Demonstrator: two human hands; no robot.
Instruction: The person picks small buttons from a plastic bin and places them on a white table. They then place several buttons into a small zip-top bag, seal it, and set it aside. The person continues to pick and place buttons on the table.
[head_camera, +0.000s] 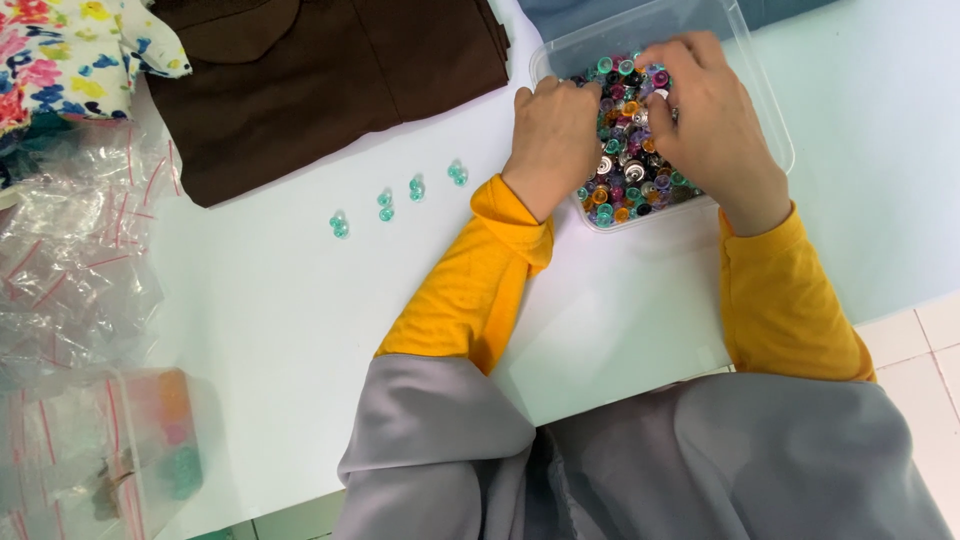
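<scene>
Fabric, far left: a floral cloth in pink, yellow and blue lies at the top corner of the white table.
Bags: crumpled clear plastic bags with red strips cover the left edge; lower down, a clear pouch shows orange and green contents, too blurred to tell further.
Brown cloth: a dark brown garment is spread flat at the top, its lower edge near the bags.
Loose pieces: four small teal snap buttons, each a pair of parts, sit in a slanting row on bare table, apart from each other, between the brown cloth and the left hand.
Left hand: the left hand rests on the near-left rim of the box, fingers curled down into the buttons; whether it pinches any one piece cannot be told.
Box: a clear plastic container stands at the top of the table, filled with mixed buttons in teal, purple, orange and silver.
Right hand: the right hand lies over the pile inside the box, fingertips bent together beside the left hand's; what it has hold of is hidden.
Sleeves: yellow cuffs show under grey outer sleeves.
</scene>
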